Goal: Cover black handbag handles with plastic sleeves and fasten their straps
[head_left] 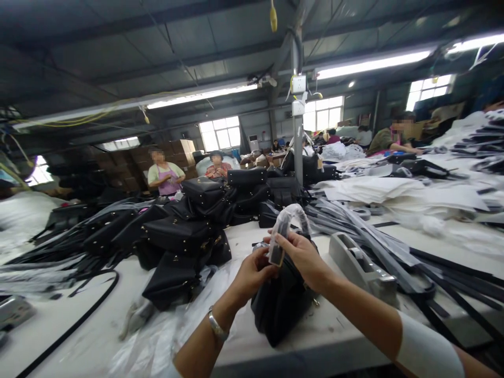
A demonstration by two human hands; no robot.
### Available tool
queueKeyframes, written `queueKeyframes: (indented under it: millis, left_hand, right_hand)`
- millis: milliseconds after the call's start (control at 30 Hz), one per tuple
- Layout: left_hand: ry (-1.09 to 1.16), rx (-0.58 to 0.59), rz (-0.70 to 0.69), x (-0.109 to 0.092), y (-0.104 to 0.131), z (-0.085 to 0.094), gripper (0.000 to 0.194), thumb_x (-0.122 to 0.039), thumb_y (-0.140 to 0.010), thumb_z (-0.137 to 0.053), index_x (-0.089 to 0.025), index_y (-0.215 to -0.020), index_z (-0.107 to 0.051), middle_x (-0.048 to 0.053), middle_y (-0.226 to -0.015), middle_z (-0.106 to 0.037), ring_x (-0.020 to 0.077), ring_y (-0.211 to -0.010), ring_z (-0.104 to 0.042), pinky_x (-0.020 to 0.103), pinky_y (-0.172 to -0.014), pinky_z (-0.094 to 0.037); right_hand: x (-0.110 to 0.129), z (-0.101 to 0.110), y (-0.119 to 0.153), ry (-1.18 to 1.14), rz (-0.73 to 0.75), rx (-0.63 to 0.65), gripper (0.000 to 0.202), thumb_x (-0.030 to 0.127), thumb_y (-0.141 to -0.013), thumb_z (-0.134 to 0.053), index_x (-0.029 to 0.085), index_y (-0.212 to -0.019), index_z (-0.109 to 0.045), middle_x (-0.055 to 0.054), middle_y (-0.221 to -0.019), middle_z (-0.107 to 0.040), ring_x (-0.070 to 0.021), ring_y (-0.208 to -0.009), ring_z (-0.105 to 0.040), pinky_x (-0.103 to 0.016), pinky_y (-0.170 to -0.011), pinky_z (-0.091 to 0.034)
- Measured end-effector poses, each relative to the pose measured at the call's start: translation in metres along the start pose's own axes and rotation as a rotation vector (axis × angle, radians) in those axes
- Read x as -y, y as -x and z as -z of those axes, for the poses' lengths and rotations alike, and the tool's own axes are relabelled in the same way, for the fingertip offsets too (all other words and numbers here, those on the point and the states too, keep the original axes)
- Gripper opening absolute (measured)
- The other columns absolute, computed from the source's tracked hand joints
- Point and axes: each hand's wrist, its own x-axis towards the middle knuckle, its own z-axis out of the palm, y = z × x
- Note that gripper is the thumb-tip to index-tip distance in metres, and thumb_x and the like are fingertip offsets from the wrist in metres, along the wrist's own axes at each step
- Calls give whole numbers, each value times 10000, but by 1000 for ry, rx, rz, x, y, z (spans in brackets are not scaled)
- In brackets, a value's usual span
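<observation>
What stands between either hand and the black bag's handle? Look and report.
Only the translucent wrap covering the handle: the left hand and right hand both touch that covering, with nothing else visible between. The grey dispenser stands off to the right.

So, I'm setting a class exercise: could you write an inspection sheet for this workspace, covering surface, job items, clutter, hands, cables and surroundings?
Surface: white table, crowded.
Job's things: black bag with a wrapped handle above it.
Clutter: piled black bags, loose clear plastic, bundled straps, grey dispenser.
Hands: left hand and right hand both hold the wrapped handle in their fingers.
Cables: yellow cable overhead at left; outlet box on a post.
Surroundings: co-worker in a pink apron, stacked cartons, lit tube lights.
</observation>
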Motion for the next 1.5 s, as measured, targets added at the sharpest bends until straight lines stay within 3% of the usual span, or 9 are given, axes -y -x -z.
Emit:
queueKeyframes:
  millis: [200, 333, 467, 600, 733, 1000, 1200, 1367, 1500]
  left_hand:
    - [-105, -42, -70, 3, -1, -1, 365, -412, -823, -712, -149, -1072, -667, 41, -828, -703, 114, -574, -565, 218, -542, -427]
    - [-358, -99, -171, -6, -6, 2, 322, -447, -846, -678, -179, -1011, -742, 54, -899, -717, 194, -811, -631, 262, -689, -478]
    - [-82, -54, -183, -15, -13, 1, 449, -543, -939, -519, -170, -1113, -697, 66, -989, -726, 214, -955, -651, 321, -892, -482]
    - [-28, -73, -154, -15, -18, -3, 472, -561, -915, -561, -117, -894, -721, 56, -812, -711, 177, -767, -636, 275, -748, -480]
    - [-104, -120, -236, -4, -20, -4, 465, -546, -910, -576, -117, -883, -754, 65, -800, -730, 192, -761, -644, 271, -728, -469]
    - [-39, -325, -244, 6, -42, -6, 479, -553, -949, -488, -139, -949, -728, 42, -746, -707, 177, -630, -644, 270, -628, -489]
    - [-45, -189, -228, 13, -44, -12, 466, -545, -931, -530, -131, -924, -745, 55, -791, -717, 198, -733, -654, 272, -680, -490]
    - [-88, -117, -256, 17, -37, -18, 407, -508, -886, -608, -141, -961, -766, 66, -897, -750, 232, -858, -653, 298, -792, -483]
    - [-117, -66, -261, 14, -34, -20, 258, -409, -824, -701, -169, -893, -771, 40, -858, -747, 225, -838, -655, 286, -781, -486]
  right_hand:
    - [4, 1, 2, 209, 211, 0, 345, 411, -826, -719, 210, -1102, -669, -88, -1152, -732, -272, -1043, -690, -371, -859, -577]
    - [8, 3, -13, 247, 288, -75, 274, 358, -818, -719, 209, -1045, -688, -78, -1138, -736, -278, -1119, -653, -426, -1020, -483]
    - [8, 0, -13, 219, 269, -12, 300, 354, -804, -743, 202, -1057, -691, -81, -1140, -738, -274, -1113, -658, -416, -1030, -471]
    - [15, 1, -17, -48, 134, 33, 398, 454, -884, -647, 208, -1197, -634, -87, -1228, -704, -267, -1211, -602, -401, -1018, -472]
    - [29, 8, -36, -270, 73, -7, 406, 525, -939, -539, 187, -1130, -659, -104, -1227, -702, -262, -1238, -578, -390, -1052, -434]
    - [15, 17, -42, -34, 34, 45, 458, 621, -864, -631, 211, -1052, -711, -87, -1134, -727, -276, -1115, -632, -419, -955, -487]
    - [-10, 24, -36, -36, 62, -101, 400, 509, -804, -756, 188, -1038, -705, -77, -993, -764, -236, -879, -693, -330, -753, -543]
    - [-4, 22, -42, -90, 36, -179, 397, 483, -918, -620, 218, -1214, -614, -103, -1033, -767, -253, -906, -712, -309, -615, -548]
    - [1, 19, -49, -130, 63, -207, 338, 463, -982, -512, 233, -1219, -583, -86, -1067, -763, -223, -1034, -693, -319, -799, -560]
